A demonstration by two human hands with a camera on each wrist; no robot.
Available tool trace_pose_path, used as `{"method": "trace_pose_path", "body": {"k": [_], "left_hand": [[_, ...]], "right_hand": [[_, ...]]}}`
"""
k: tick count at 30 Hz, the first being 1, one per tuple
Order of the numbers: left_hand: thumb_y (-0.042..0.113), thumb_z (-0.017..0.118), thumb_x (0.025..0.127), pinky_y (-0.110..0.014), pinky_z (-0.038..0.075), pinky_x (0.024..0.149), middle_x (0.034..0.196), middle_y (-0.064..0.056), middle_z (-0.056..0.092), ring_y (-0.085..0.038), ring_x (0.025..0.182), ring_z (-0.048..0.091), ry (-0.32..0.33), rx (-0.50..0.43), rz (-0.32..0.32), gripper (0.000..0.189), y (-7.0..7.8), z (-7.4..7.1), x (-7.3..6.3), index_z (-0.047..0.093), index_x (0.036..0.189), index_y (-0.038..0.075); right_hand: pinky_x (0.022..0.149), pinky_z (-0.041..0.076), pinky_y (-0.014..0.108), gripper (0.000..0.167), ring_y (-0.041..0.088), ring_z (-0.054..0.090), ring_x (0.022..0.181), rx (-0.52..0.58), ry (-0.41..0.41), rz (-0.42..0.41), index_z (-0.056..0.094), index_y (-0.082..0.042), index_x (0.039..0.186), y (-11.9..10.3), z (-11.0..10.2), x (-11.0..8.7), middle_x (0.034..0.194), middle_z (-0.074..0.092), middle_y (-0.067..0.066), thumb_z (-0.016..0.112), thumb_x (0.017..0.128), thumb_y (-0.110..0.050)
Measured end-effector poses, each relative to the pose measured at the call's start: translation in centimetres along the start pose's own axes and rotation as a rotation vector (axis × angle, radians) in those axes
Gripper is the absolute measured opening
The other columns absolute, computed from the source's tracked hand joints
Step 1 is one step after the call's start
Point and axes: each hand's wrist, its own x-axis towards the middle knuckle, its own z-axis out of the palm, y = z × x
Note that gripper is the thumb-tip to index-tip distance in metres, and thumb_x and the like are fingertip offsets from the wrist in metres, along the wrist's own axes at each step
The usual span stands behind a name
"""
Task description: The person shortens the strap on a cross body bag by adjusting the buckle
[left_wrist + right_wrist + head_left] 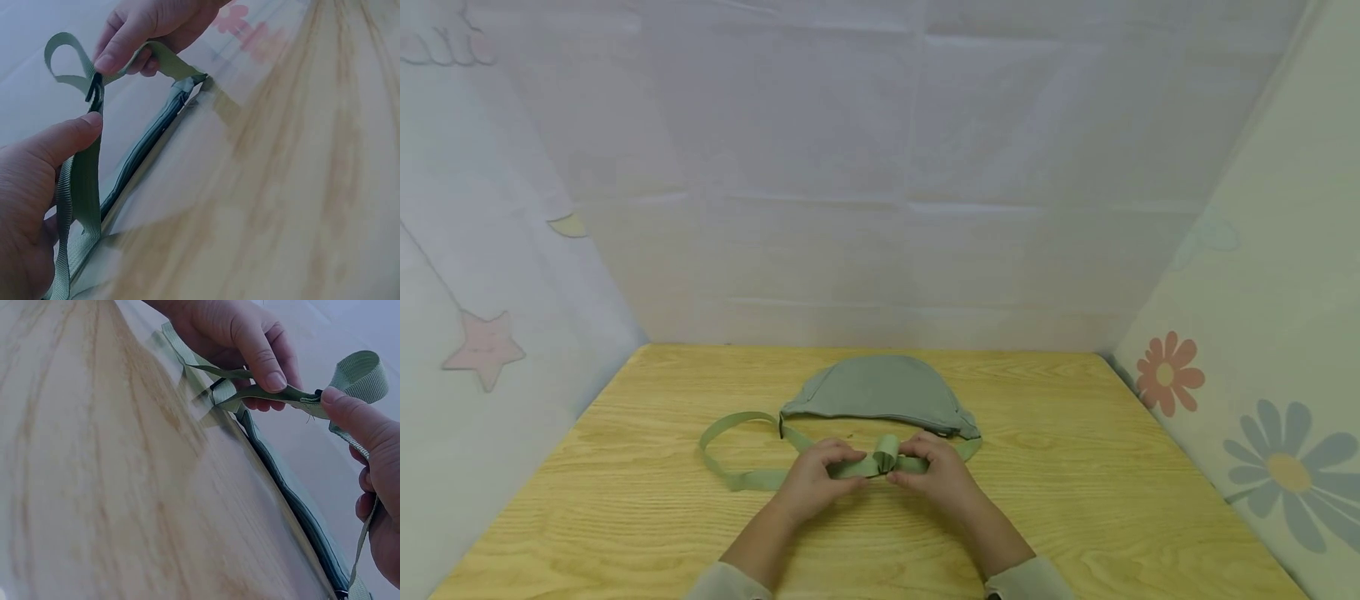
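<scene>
A grey-green waist bag (880, 387) lies flat on the table, its curved side away from me and its zipper edge toward my hands. Its light green webbing strap (756, 479) loops out on the left and runs through both hands. My left hand (820, 479) pinches the strap between thumb and fingers. Close beside it, my right hand (936, 471) pinches the strap at a small dark buckle (95, 87). Between the hands a short loop of strap (361, 376) stands up from the buckle.
The wooden table (625, 517) reaches back to a pale cloth wall (865, 167). Printed cloth also hangs along both sides, with a star (485, 346) on the left and flowers (1288, 472) on the right.
</scene>
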Motion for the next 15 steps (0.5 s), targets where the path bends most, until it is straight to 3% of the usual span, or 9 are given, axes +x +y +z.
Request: {"method": "trace_pose_path", "body": {"k": [7,15], "left_hand": [[0.021,0.081,0.081,-0.024,0.051,0.087,0.105,-0.001,0.069,-0.02,0.101,0.063,-0.028,-0.001,0.008,0.034,-0.5,-0.8,-0.3,0.073,0.111,0.006],[0.021,0.081,0.081,-0.024,0.051,0.087,0.105,-0.001,0.069,-0.019,0.101,0.062,-0.03,0.012,-0.025,0.035,-1.3,-2.1,-0.8,0.073,0.112,0.006]], "right_hand": [[0.072,0.045,0.019,0.03,0.0,0.051,0.086,0.016,0.004,0.013,0.073,-0.007,0.103,-0.2,0.0,-0.1,0.1,0.064,0.001,0.082,0.08,-0.024],[0.069,0.044,0.018,0.031,0.001,0.049,0.082,0.033,-0.002,0.017,0.074,-0.006,0.104,-0.3,0.1,-0.1,0.098,0.063,0.002,0.082,0.079,-0.023]]}}
